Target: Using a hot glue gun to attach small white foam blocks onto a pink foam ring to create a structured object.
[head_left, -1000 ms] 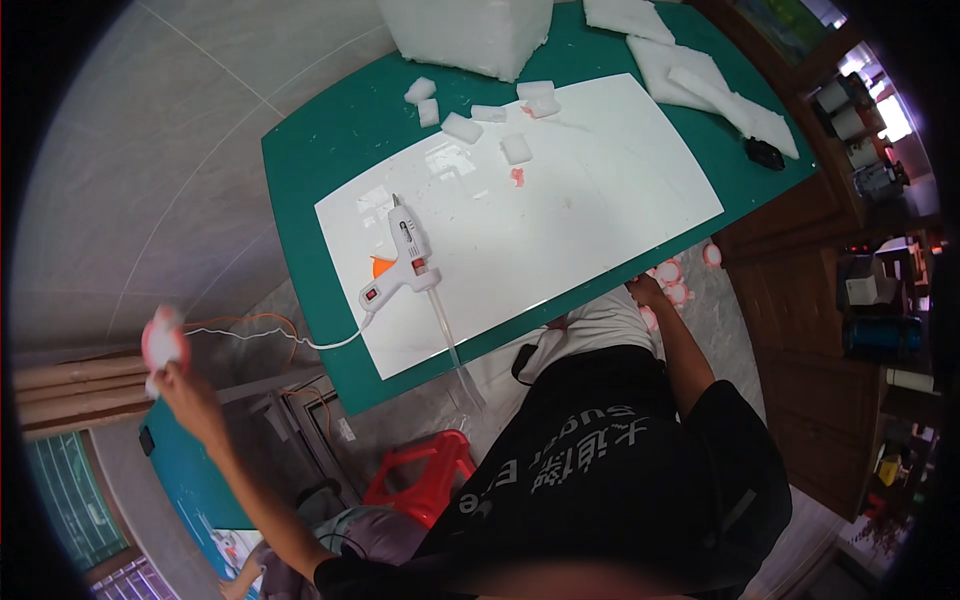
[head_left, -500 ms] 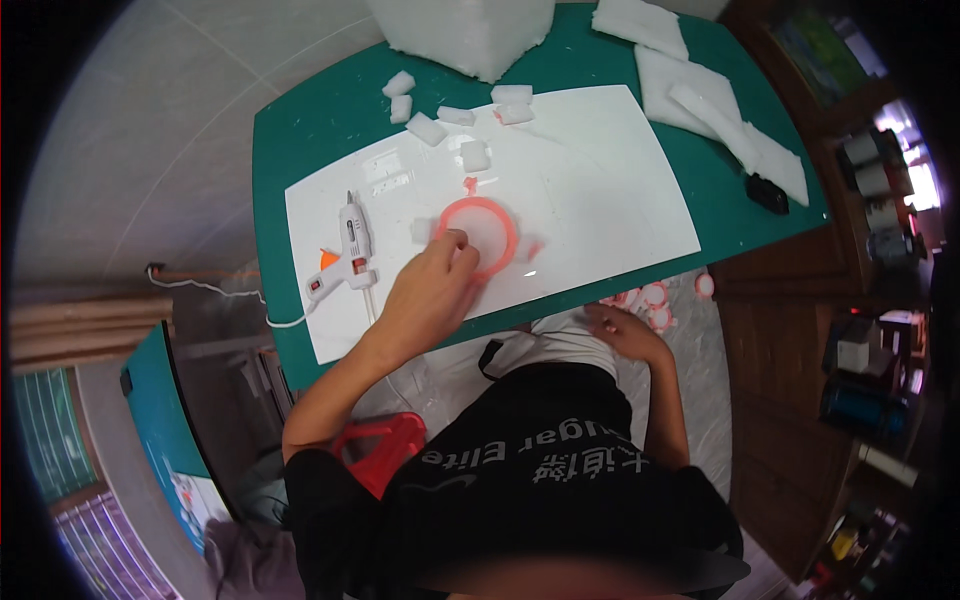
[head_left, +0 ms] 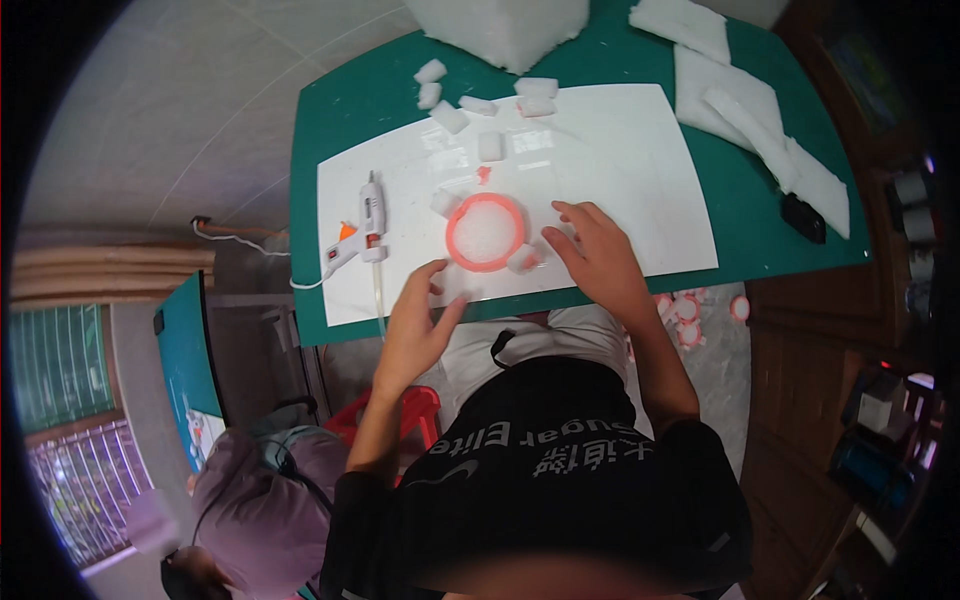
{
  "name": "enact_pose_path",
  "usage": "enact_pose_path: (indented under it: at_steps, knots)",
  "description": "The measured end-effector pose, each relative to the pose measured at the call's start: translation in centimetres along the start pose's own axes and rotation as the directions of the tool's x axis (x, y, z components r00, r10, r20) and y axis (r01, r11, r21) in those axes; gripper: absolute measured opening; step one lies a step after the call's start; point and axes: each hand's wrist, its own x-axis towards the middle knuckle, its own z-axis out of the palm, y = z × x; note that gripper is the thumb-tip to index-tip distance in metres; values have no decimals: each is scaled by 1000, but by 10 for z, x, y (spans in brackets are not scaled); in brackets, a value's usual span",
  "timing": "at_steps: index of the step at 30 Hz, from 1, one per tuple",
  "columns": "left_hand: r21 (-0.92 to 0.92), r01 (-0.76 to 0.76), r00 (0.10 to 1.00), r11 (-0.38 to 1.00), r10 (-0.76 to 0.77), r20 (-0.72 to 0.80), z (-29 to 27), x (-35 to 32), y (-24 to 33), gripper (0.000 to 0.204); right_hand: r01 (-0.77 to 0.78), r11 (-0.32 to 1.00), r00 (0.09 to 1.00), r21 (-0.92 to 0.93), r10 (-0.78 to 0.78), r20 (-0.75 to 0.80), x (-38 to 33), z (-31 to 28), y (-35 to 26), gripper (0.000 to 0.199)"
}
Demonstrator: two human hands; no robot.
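Observation:
A round piece with a pink rim and a white, fluffy-looking middle [head_left: 486, 232] lies flat on the white board [head_left: 620, 180]. One white foam block [head_left: 445, 204] touches its upper left edge; another foam block [head_left: 522, 259], with pink on one side, sits at its lower right. My left hand [head_left: 420, 325] is just below and left of the round piece, fingers apart and holding nothing. To the right, my right hand [head_left: 600, 255] is open over the board, thumb toward the pink-marked block. A small pink bit [head_left: 484, 175] lies above the ring.
A white glue gun [head_left: 371, 222] with a cord lies at the board's left. Several foam blocks [head_left: 450, 117] line its far edge. White foam sheets [head_left: 725, 95] and a black object [head_left: 803, 217] occupy the green table's right. Another person [head_left: 265, 500] is at lower left.
My left hand has let go of the round piece and drawn back toward me. My right hand has come up from beside my lap to over the board. A person has appeared at lower left.

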Motion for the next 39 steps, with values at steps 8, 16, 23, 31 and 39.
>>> enact_pose_path:
  at_steps: [8, 16, 23, 31, 39]
  knots:
    - [-234, 13, 996, 972, -32, -78, 33, -10, 1, 61, -195, 887, 955, 419, 74, 288, 16, 17, -21, 50]
    - [-236, -111, 994, 965, 106, -34, 48, -19, -6, 68, -149, 865, 952, 478, -4, 305, 0, 9, -31, 84]
    - [-251, -158, 986, 955, 164, 3, 41, -18, -11, 66, -75, 931, 997, 358, 62, 47, -1, 31, -35, 93]
    - [-301, -187, 982, 935, 185, -38, -3, -28, -32, 50, 56, 957, 997, 284, -38, -70, -3, 57, -6, 93]
    - [-368, -172, 925, 914, 22, -378, -51, -18, -70, 44, 47, 935, 996, 351, -17, -87, -6, 60, -1, 79]
